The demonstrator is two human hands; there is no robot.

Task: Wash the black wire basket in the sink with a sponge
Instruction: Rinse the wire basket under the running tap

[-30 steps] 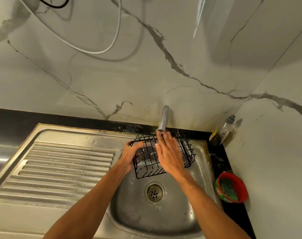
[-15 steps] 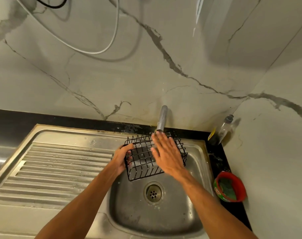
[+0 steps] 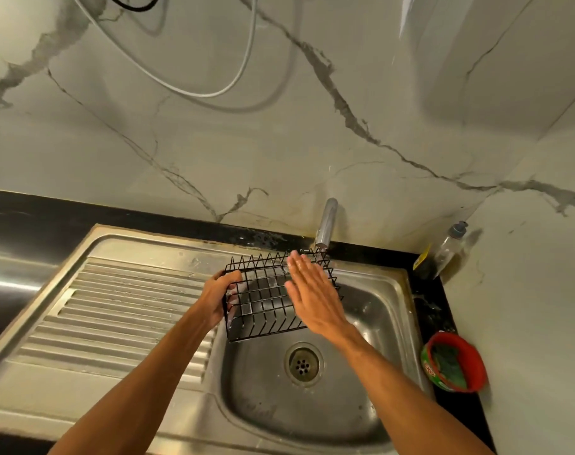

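Note:
The black wire basket (image 3: 263,300) hangs over the back of the steel sink bowl (image 3: 371,326), just under the tap (image 3: 325,224). My left hand (image 3: 218,298) grips the basket's left end. Flat and wet, with fingers together, my right hand (image 3: 309,295) lies across the basket's right half and hides that part. Water falls from the tap onto the basket near my right fingertips. A green sponge (image 3: 450,367) sits in a red tub (image 3: 473,362) on the black counter to the right of the sink.
A ribbed steel drainboard (image 3: 115,310) runs to the left of the bowl. The drain (image 3: 302,364) is near the bowl's middle. A soap bottle (image 3: 450,247) stands in the back right corner against the marble wall. A white cable (image 3: 194,87) loops on the wall above.
Both hands have carried the basket to the left under the tap. My right hand has slid along the wires with it.

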